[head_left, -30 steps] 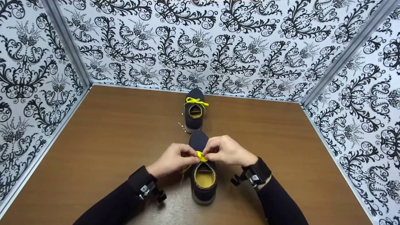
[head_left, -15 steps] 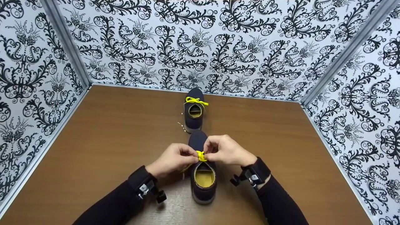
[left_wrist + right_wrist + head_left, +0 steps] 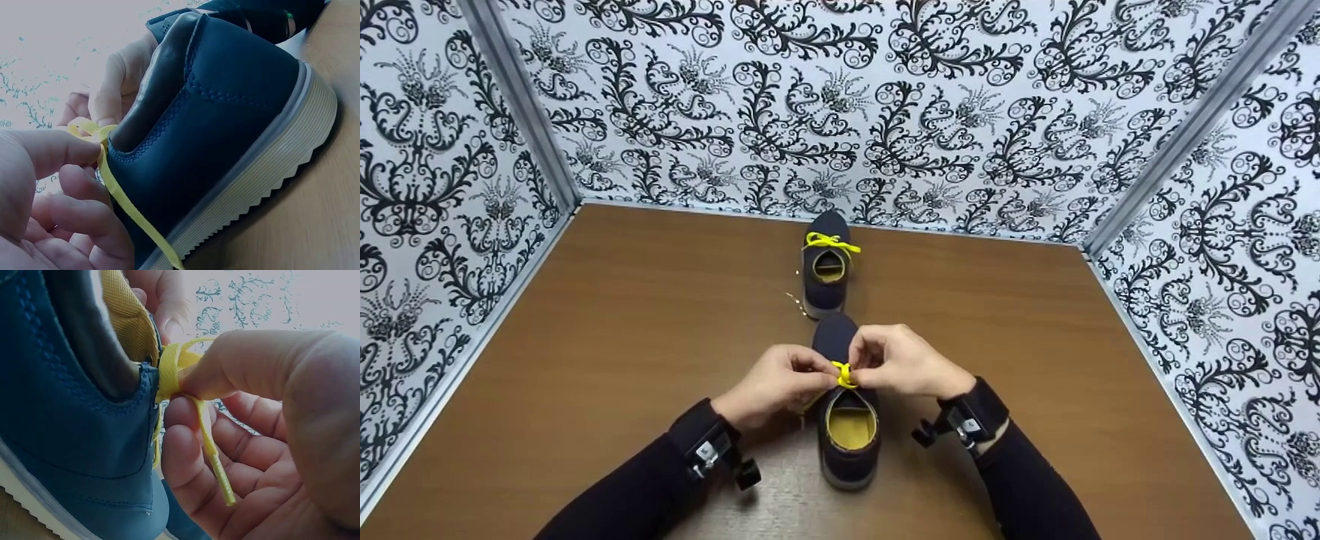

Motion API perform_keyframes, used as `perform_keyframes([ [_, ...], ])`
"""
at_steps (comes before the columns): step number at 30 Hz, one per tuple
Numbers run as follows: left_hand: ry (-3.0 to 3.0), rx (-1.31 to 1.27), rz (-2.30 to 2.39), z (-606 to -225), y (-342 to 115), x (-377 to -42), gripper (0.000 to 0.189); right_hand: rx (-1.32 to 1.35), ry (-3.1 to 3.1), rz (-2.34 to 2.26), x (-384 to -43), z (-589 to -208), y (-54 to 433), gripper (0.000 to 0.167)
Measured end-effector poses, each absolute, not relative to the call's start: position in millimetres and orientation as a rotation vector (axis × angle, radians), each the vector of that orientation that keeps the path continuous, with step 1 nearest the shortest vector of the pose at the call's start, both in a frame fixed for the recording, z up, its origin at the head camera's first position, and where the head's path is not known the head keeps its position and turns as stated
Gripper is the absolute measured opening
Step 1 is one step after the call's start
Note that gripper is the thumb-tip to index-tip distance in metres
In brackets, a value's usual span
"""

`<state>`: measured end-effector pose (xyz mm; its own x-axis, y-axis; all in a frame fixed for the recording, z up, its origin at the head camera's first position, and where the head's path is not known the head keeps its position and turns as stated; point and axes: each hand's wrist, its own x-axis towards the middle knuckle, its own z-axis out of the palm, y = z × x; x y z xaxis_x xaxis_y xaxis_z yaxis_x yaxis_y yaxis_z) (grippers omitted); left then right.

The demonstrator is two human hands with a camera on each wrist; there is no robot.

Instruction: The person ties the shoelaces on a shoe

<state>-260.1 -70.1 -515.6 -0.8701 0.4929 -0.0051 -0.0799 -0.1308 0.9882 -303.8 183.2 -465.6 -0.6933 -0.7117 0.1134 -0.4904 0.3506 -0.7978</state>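
Observation:
A dark sneaker [image 3: 847,466] with a yellow insole stands at the middle of the table, toe pointing away. Over its tongue, both hands work a yellow shoelace [image 3: 169,374]. The left hand [image 3: 778,384] pinches it between thumb and fingers from the left; in the left wrist view a lace end [image 3: 138,216] hangs down along the shoe's side. From the right, the thumb and fingers of the right hand [image 3: 911,364] pinch a loop by the knot. A tipped lace end [image 3: 220,478] dangles in front of the right palm. Part of the knot is hidden behind the fingertips.
A matching shoe [image 3: 825,298], its yellow lace tied in a bow, stands just beyond the toe, near the back wall. Small pale marks [image 3: 797,302] lie left of it on the brown table [image 3: 660,300]. Patterned panels [image 3: 825,112] enclose the back and sides.
The yellow lace between the fingertips has changed shape, with a narrower loop now standing out at the knot. The right fingertips have shifted slightly right; the shoes have stayed put.

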Motion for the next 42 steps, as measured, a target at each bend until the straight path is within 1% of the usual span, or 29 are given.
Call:
perform_keyframes([
  [16,1.992,0.470,1.988,-516.3,-68.1,-260.3,0.013,-1.033,2.307,-1.289,-303.7,-466.8,183.0,0.014],
  [21,2.020,0.487,1.972,-514.5,-67.0,-258.8,0.015,-1.047,2.309,-1.291,-303.7,-466.1,182.2,0.015],
  [30,1.926,0.442,2.018,-513.8,-67.4,-259.8,0.017,-1.042,2.317,-1.285,-303.7,-466.3,183.0,0.016],
  [42,2.071,0.471,1.992,-517.0,-64.4,-259.9,0.015,-1.055,2.289,-1.310,-304.9,-467.7,182.5,0.015],
])
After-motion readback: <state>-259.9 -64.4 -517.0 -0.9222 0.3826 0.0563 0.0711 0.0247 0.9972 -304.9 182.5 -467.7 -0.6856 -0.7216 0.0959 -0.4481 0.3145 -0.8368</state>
